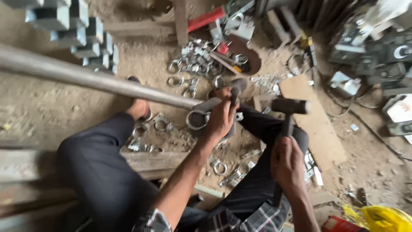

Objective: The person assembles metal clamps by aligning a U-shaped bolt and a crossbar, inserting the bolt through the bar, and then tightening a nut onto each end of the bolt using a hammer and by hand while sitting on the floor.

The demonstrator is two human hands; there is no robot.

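Two hands are at work low over the dirt floor (56, 111), and I see them from above. My left hand (221, 118) is curled tight around a metal clamp (201, 116) fitted on the near end of a long steel pipe (86, 77), which runs off to the far left. My right hand (287, 165) is closed in a fist around the handle of a hammer (289, 107); its dark head hangs just right of the clamp, close to it but apart.

Under the arms are the knees in dark trousers (98, 167), and one foot (139, 107) rests on the ground just beyond the pipe. Loose rings and brackets (161, 126) lie scattered in the dust around the legs, and a bigger heap of the same metal fittings (197, 64) sits farther off, beside a red-handled tool (206, 19). A flat wooden board (315, 124) lies to the right of the hammer. Stacked grey metal blocks (73, 32) fill the far left corner, dark machine parts (377, 56) crowd the far right, and a yellow bag (382, 217) shows at the near right edge.
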